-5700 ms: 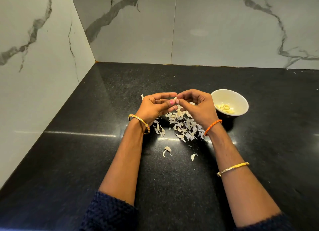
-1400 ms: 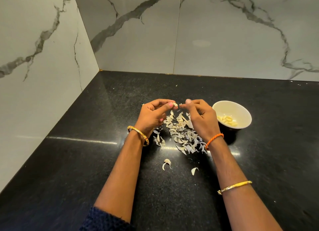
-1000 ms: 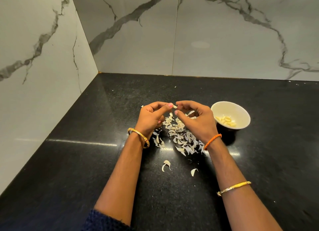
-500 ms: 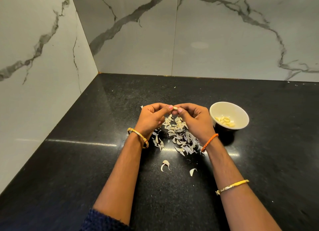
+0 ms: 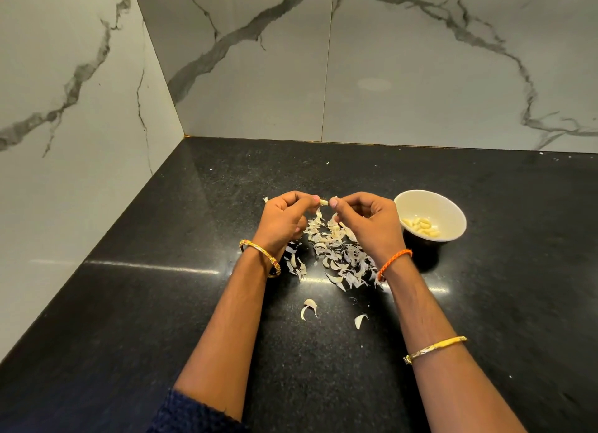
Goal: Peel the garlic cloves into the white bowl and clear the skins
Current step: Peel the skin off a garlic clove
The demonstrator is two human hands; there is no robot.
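Left hand (image 5: 284, 219) pinches one garlic clove (image 5: 323, 202); right hand (image 5: 369, 220), fingers curled, pinches a skin scrap beside one white bowl (image 5: 453, 212).

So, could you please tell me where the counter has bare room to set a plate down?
Bare counter lies left of the left hand, toward the marble wall, and behind both hands. Crowded: the skins under the hands, and the white bowl beside the right hand.

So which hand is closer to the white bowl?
Right. The right hand is just beside the white bowl, on its left. The left hand is farther away, beyond the right hand.
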